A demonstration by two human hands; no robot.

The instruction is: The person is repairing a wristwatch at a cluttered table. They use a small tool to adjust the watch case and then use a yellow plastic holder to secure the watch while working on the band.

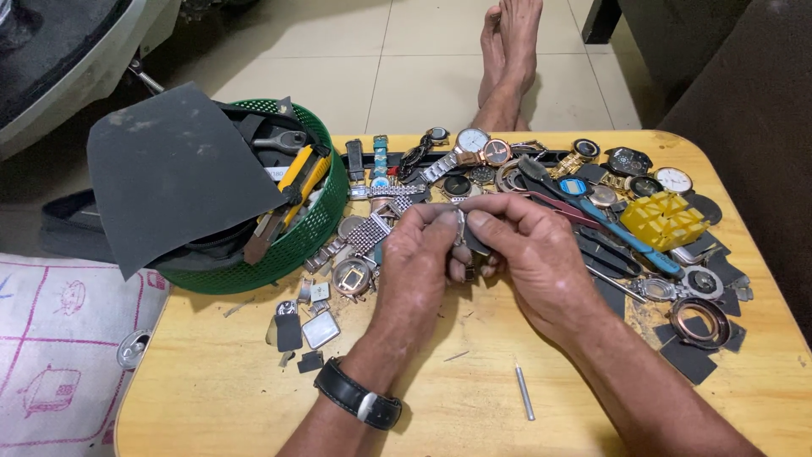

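A home watch-repair spot: low wooden table (474, 398) strewn with watches (471, 140), tiled floor (406, 51), tool basket (317, 224)

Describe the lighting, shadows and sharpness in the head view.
Head view: even indoor light, sharp throughout; both hands cast soft shadows onto the wooden table; mild glare on the floor tiles; the small part pinched between the fingertips is too hidden to identify.

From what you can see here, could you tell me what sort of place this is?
Probably a home watch-repair spot on a tiled floor: a low yellow wooden table strewn with wristwatches and loose watch cases, a green plastic basket of hand tools, and both hands working a small metal watch part.
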